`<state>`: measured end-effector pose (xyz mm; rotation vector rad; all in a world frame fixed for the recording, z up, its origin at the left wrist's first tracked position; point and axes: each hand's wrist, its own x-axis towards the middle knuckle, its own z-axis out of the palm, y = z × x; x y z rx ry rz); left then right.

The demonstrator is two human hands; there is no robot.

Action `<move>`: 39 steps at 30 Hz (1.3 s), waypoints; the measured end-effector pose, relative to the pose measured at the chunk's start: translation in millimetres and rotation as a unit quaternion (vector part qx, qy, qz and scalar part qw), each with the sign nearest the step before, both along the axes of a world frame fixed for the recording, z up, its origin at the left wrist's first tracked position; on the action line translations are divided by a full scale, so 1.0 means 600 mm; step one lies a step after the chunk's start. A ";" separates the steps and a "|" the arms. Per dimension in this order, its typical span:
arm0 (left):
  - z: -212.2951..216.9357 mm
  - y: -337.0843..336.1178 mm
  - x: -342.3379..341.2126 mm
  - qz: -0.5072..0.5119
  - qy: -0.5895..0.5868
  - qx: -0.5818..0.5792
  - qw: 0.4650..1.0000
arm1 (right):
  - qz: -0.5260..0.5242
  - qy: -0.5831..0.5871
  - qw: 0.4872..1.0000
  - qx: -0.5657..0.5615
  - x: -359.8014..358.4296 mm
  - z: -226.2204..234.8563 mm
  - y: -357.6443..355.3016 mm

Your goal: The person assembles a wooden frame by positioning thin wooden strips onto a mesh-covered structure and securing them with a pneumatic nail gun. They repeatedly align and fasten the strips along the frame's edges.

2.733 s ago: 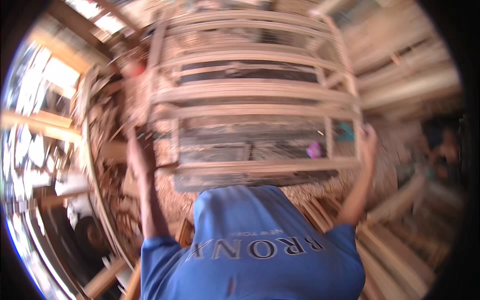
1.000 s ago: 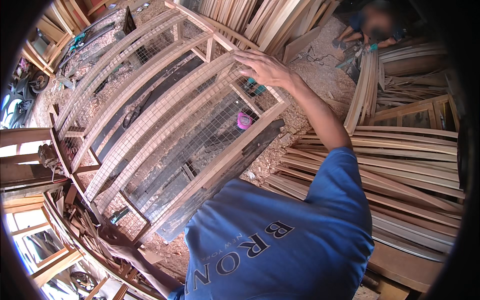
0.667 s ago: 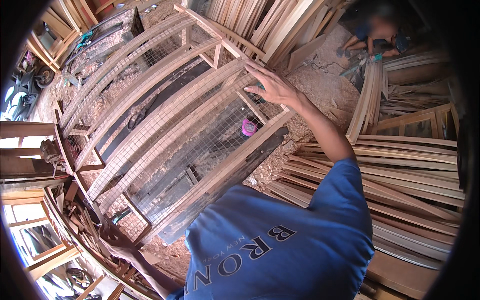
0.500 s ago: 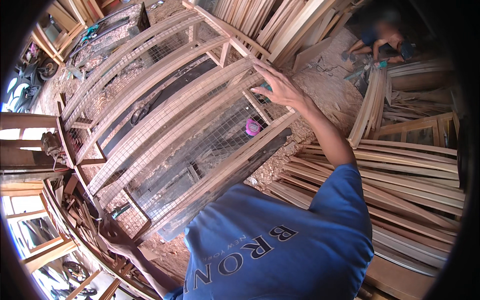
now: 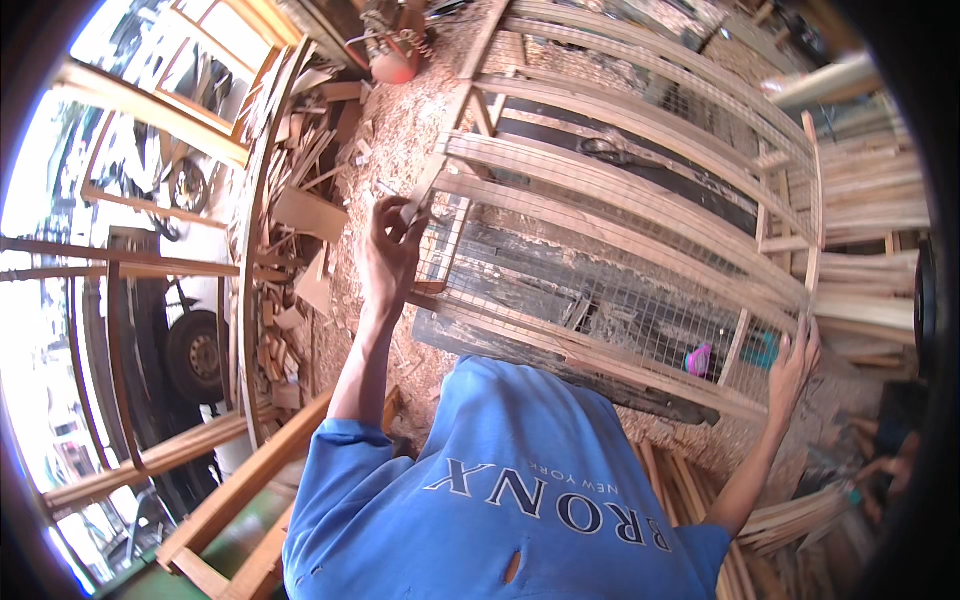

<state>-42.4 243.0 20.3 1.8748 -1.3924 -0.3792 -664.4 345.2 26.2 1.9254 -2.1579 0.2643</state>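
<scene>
Lettering (image 5: 537, 495) crosses blue shirt (image 5: 480, 550); left fingers (image 5: 388, 208) curl narrowly, right fingers (image 5: 803, 343) touch wooden frame (image 5: 625, 195), both holds unclear.

The wooden frame (image 5: 590, 180) is recorded as pale tan with faint pinkish-brown grain, and its wire mesh (image 5: 640, 310) as thin grey lines crossing in a regular grid. Beneath it, weathered boards (image 5: 500, 255) are noted in charcoal grey, mottled with brown, with one bright pink item (image 5: 698, 359) and one teal item (image 5: 760, 348) seen nearby. The shirt (image 5: 480, 420) is found mid-blue, marked with dark, pale-edged lettering (image 5: 550, 505); the shavings (image 5: 420, 110) are logged as pinkish beige.
</scene>
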 end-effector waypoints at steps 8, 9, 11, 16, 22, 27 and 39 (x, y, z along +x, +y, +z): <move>-0.018 -0.029 0.038 -0.040 0.253 0.033 0.966 | -0.003 -0.080 0.993 0.088 0.006 0.012 -0.005; -0.023 -0.032 0.043 -0.044 0.269 0.048 0.961 | 0.006 -0.058 0.994 0.093 0.006 0.020 -0.008; -0.032 -0.036 0.051 -0.057 0.265 0.036 0.962 | 0.009 0.003 0.993 0.115 0.006 0.030 -0.011; -0.043 -0.035 0.060 -0.078 0.300 0.059 0.949 | -0.014 -0.081 0.992 0.093 -0.004 0.027 -0.032; -0.051 -0.036 0.063 -0.087 0.336 0.057 0.936 | -0.011 -0.087 0.993 0.078 -0.019 0.044 -0.044; -0.054 -0.033 0.058 -0.089 0.314 0.044 0.944 | 0.000 -0.107 0.990 0.089 -0.023 0.058 -0.048; -0.045 -0.014 0.049 -0.106 0.224 0.045 0.968 | -0.003 -0.139 0.990 0.017 -0.010 -0.005 -0.056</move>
